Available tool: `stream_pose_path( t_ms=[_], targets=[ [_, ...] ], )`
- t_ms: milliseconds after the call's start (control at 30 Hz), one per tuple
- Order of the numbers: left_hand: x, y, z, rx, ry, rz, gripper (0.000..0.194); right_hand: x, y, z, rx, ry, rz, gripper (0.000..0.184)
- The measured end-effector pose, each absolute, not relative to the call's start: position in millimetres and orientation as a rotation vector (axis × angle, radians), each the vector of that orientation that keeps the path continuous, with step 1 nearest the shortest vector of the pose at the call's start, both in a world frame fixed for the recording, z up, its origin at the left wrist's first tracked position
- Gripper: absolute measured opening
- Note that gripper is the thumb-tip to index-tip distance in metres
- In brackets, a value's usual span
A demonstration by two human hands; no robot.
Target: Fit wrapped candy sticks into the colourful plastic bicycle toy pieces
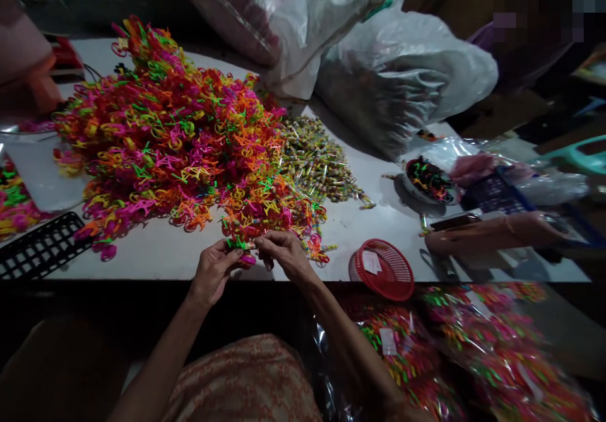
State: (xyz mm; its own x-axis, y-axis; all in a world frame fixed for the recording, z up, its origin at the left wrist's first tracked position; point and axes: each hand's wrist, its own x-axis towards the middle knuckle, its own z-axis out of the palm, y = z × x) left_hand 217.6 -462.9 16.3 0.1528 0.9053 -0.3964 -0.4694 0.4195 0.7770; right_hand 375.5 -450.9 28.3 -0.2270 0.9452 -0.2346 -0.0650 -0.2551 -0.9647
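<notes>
My left hand is closed, thumb and fingers pinching a small plastic toy bicycle with green parts and a pink round part under it. Close against it, my right hand pinches at the toy's right side; a small pale piece shows at its fingertips, too small to make out. Both hands are over the table's front edge. Just beyond them spreads a large heap of bright plastic toy pieces in pink, orange, yellow and green. To its right lies a pile of small clear-and-yellow tubes.
A red basket holding a paper slip stands at the front edge. A bowl of dark pieces sits farther right, near a pinkish case. Large plastic sacks stand behind. Bags of toys lie below; a black grid tray is left.
</notes>
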Motion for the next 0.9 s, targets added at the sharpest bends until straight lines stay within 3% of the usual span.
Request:
stream_pose_path(
  t_ms=[167, 400, 567, 700, 800, 900],
  targets=[
    [221.5, -465.9, 16.8, 0.570, 0.927, 0.964, 0.037, 386.9, -452.8, 28.5, -1.165, -1.195, 1.693, 0.040],
    [227.2, -477.6, -4.7, 0.661, 1.091, 1.065, 0.034, 377.2, -470.3, 13.9, -1.358, -1.355, 1.318, 0.030],
    [217.8, -466.2, -3.6, 0.906, 1.087, 0.998, 0.036, 383.4, -458.3, 13.5, -1.348, -1.327, 1.392, 0.034],
    [189.2, -433.7, -2.3, 1.534, 1.595, 1.190, 0.024, 396.2, -434.5, 22.7, -1.399, -1.375, 0.995, 0.036],
    [165.5, -411.8, -10.6, 1.893, 2.016, 0.874, 0.023, 403.5, -427.6, 28.3, -1.469, -1.581, 0.563, 0.032],
    [152.4, -401.7, -23.9, 2.044, 2.091, 0.682, 0.026, 413.2, -431.5, 24.2, -1.583, -1.831, 0.145, 0.030]
  ],
)
